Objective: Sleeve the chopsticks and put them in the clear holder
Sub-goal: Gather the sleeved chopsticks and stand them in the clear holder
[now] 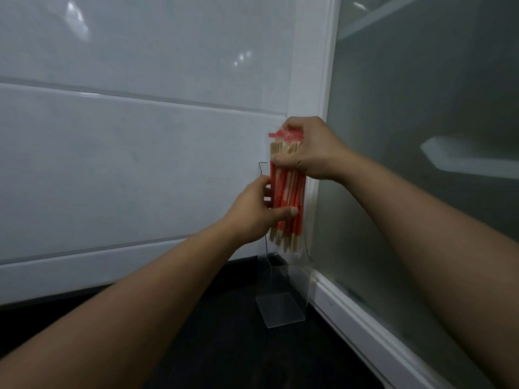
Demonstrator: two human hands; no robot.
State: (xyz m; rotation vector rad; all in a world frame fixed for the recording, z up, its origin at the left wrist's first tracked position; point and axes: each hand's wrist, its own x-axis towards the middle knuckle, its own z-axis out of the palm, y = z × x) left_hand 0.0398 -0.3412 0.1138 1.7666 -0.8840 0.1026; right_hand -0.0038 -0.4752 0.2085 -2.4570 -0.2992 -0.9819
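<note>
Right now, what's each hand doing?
Left hand: grips the lower half of the upright bundle of red-sleeved wooden chopsticks.
Right hand: grips the bundle's top end.

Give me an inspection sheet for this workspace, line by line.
Surface: dark countertop, dimly lit.
Job's things: bundle of red-sleeved chopsticks held upright, its lower part inside the clear holder in the corner.
Clutter: nothing seen.
Hands: left hand grips the bundle's lower half; right hand grips its top.
Cables: nothing seen.
Surroundings: white tiled wall behind; frosted glass panel in a white frame on the right.
</note>
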